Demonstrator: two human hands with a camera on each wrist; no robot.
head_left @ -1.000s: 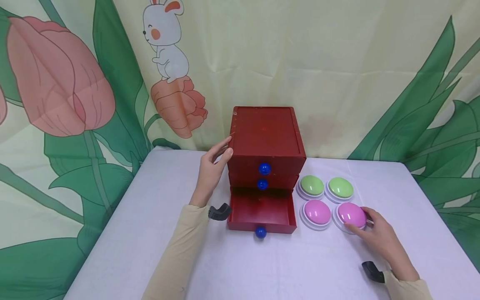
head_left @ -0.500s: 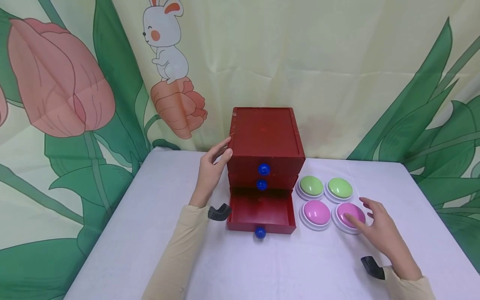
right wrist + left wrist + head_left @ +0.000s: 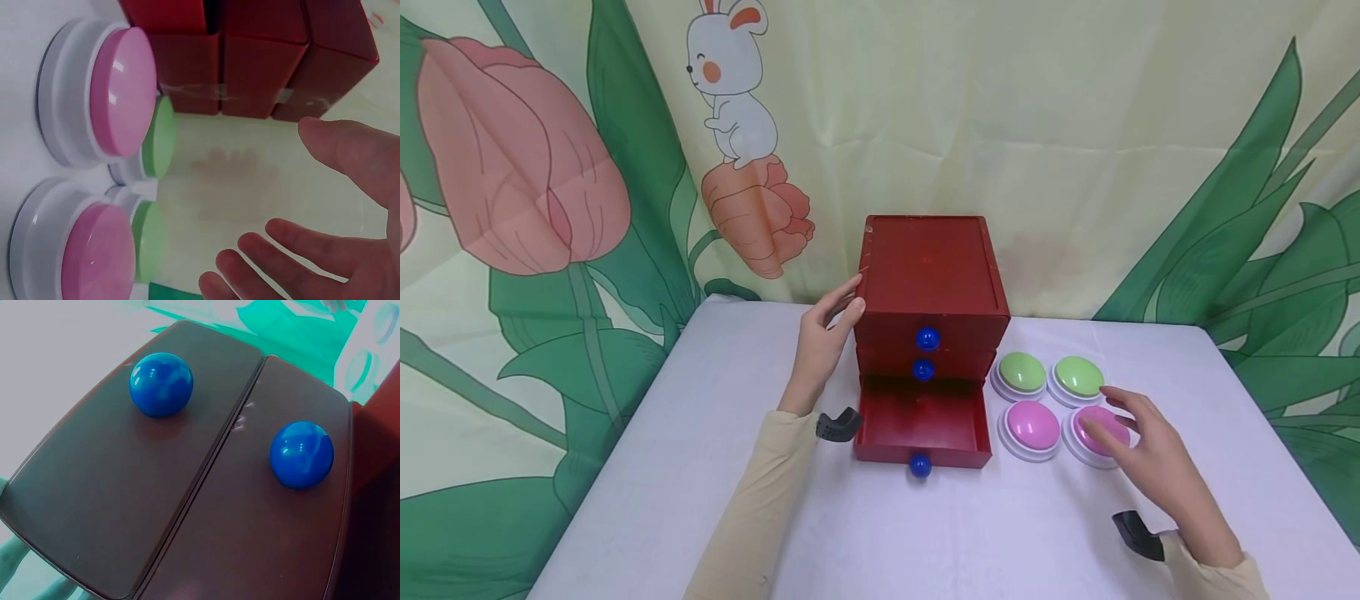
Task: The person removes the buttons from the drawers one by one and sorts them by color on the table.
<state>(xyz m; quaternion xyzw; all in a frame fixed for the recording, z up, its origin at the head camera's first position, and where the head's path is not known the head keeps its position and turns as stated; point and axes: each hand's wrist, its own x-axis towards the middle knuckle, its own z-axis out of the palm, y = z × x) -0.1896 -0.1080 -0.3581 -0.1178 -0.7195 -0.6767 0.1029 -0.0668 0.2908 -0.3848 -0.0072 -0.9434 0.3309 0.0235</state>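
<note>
A dark red drawer cabinet (image 3: 928, 267) stands at the back middle of the table, its bottom drawer (image 3: 917, 417) pulled out with nothing inside. Each drawer front carries a round blue knob (image 3: 927, 338). My left hand (image 3: 820, 350) rests against the cabinet's left side, fingers fairly straight, fingertips at the upper edge. My right hand (image 3: 1157, 446) hovers over the right pink button (image 3: 1101, 431), thumb and fingers spread and holding nothing. In the right wrist view the hand (image 3: 337, 231) shows apart from the buttons. Beside that button sits another pink button (image 3: 1033, 425).
Two green push buttons (image 3: 1022, 372) on white bases stand behind the pink ones, right of the cabinet. A white cloth covers the table (image 3: 685, 450). Behind it hangs a curtain (image 3: 1045, 150) printed with a rabbit, tulips and leaves.
My right hand has come off the right pink button's edge, lifted, and shifted slightly left and away from me over it. The left hand and the drawers stay as they were.
</note>
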